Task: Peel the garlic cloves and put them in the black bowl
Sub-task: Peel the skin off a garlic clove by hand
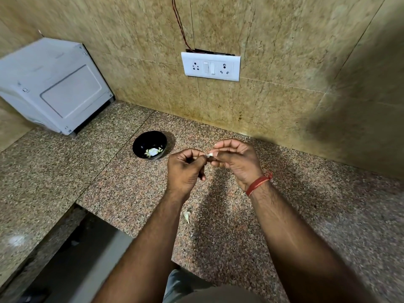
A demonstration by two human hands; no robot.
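A small pale garlic clove [209, 155] is held above the granite counter between both hands. My left hand [185, 170] pinches its left end with curled fingers. My right hand [237, 161], with a red thread on the wrist, pinches the other end between thumb and fingers. The black bowl [140, 142] stands on the counter just left of and behind my hands, with several peeled cloves [153, 152] in it. A scrap of garlic peel [187, 216] lies on the counter below my left forearm.
A white appliance [54, 84] stands in the back left corner. A white socket panel [211, 66] with hanging wires is on the tiled wall. The speckled counter [240, 226] has a front edge at lower left, dropping to a dark gap.
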